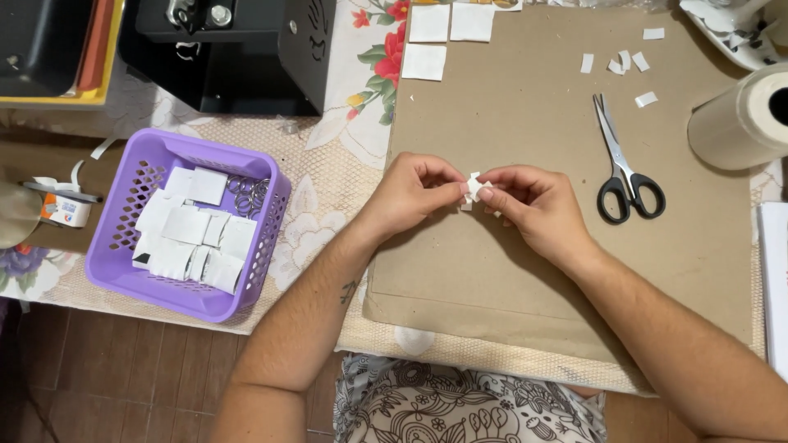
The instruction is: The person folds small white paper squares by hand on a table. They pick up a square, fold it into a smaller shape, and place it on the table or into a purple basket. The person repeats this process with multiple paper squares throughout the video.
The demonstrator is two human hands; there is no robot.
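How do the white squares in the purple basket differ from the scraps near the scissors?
The squares are larger; the scraps are tiny slivers. The squares are heaped, overlapping, inside the basket; the scraps lie scattered apart on the cardboard, above the scissors. The squares look evenly cut; the scraps vary in shape. Both are white and flat, and neither is touched: the left hand and right hand pinch another small white piece.

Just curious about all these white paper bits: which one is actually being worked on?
The small scrap pinched between both hands' fingertips, above the cardboard. The other bits lie loose near the top edge, untouched.
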